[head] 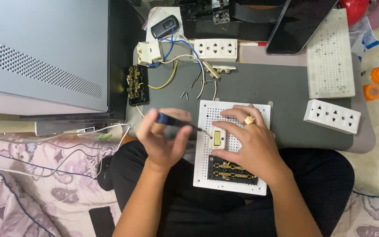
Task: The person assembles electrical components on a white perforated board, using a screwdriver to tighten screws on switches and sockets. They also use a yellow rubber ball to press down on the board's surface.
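Left hand (161, 140), centre-left of frame, is clenched round a blue-handled screwdriver (178, 123). Its long axis runs left to right, slightly downward, tip toward the small cream switch (217, 138) on the white perforated board (207, 175) at frame centre. Tip looks to land at the switch's left edge, but motion blur means I can't tell if it's seated in a screw.

Right hand (251, 145) lies flat over the board, fingers spread and pressing beside the switch, gold ring (248, 120) on one finger; it pins the part down, not wrapped around anything. Right hand is the nearer to the switch; the left reaches it only through the tool.

Black terminal block with brass contacts (232, 172) sits on the board just below the switch, partly under the right palm.

Upper centre: white triple socket (216, 49), loose blue and yellow wires (172, 66), a few screws (185, 94). Second triple socket (332, 116) at right.
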